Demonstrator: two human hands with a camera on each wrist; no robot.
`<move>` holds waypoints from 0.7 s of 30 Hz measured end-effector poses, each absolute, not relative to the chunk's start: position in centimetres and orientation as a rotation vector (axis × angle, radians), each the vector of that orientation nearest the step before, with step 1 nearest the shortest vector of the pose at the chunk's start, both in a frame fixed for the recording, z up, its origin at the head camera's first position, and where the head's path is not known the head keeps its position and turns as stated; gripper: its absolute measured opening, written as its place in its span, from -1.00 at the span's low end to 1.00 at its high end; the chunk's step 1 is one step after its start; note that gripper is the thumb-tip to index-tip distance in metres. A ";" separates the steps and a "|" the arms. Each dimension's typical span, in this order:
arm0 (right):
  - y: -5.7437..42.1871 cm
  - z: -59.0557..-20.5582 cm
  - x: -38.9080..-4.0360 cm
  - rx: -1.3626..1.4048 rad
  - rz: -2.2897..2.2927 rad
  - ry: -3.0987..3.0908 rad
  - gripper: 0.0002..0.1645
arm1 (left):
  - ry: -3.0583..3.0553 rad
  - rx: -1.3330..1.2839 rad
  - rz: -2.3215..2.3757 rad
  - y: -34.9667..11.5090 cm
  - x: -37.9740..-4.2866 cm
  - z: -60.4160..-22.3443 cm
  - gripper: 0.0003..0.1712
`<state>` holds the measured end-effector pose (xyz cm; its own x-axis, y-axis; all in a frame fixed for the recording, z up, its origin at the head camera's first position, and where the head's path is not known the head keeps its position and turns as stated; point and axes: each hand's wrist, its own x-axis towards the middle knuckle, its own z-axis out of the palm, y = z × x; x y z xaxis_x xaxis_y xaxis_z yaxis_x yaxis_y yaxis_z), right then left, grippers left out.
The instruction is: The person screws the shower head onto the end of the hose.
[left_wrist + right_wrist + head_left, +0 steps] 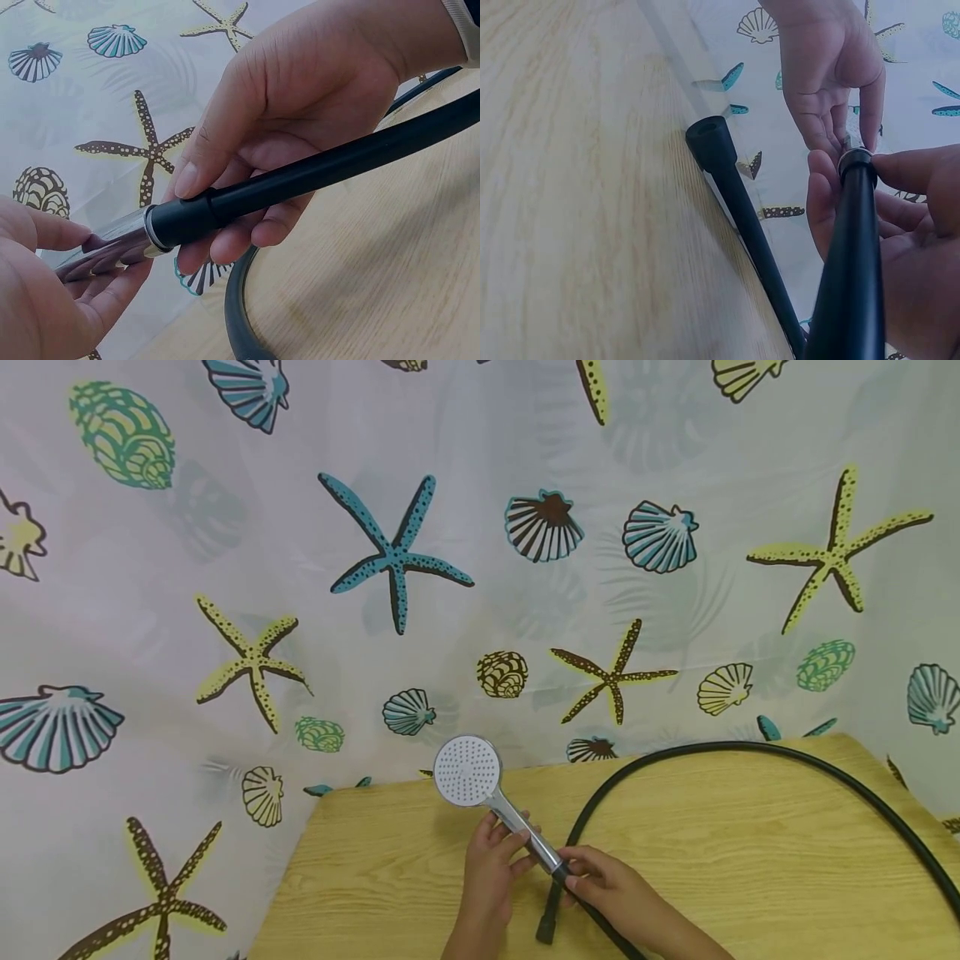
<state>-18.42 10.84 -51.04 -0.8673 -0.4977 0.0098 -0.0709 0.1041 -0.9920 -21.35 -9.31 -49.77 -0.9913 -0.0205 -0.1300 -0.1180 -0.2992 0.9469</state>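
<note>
A chrome shower head (467, 770) with a round white nozzle face is held above the table, its handle slanting down to the right. My left hand (489, 864) grips the chrome handle (112, 244) around its middle. At the handle's lower end, the fingers and thumb of my right hand (618, 893) pinch the black end collar (180, 221) of a black hose (337, 161). Collar and handle meet end to end; whether they are threaded together is hidden. The hose's other end fitting (711, 142), open and hollow, lies on the table near my hands.
The hose (720, 746) loops across the right of the wooden table (360, 877) and runs off the right side. Behind and to the left hangs a white curtain (465, 435) printed with starfish and shells, meeting the table's back edge.
</note>
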 end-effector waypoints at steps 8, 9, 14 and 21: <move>10.8 -51.3 -18.5 -0.577 -1.816 2.050 -0.41 | 1.814 -0.154 2.456 -9.4 -21.3 -49.8 -0.19; 10.7 -51.3 -18.5 -0.578 -1.818 2.048 -0.41 | 1.812 -0.153 2.457 -9.4 -21.3 -49.8 -0.19; 10.7 -51.1 -18.4 -0.588 -1.826 2.048 -0.40 | 1.793 -0.147 2.474 -9.4 -21.3 -49.7 -0.19; 10.7 -50.9 -18.4 -0.571 -1.787 2.108 -0.43 | 1.785 -0.142 2.489 -9.5 -21.2 -49.9 -0.17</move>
<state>-18.38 10.69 -50.93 -0.8695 -0.4937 0.0152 -0.0958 0.1383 -0.9858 -21.18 -9.51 -49.87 -0.9929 0.0076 -0.1191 -0.1152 -0.3204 0.9403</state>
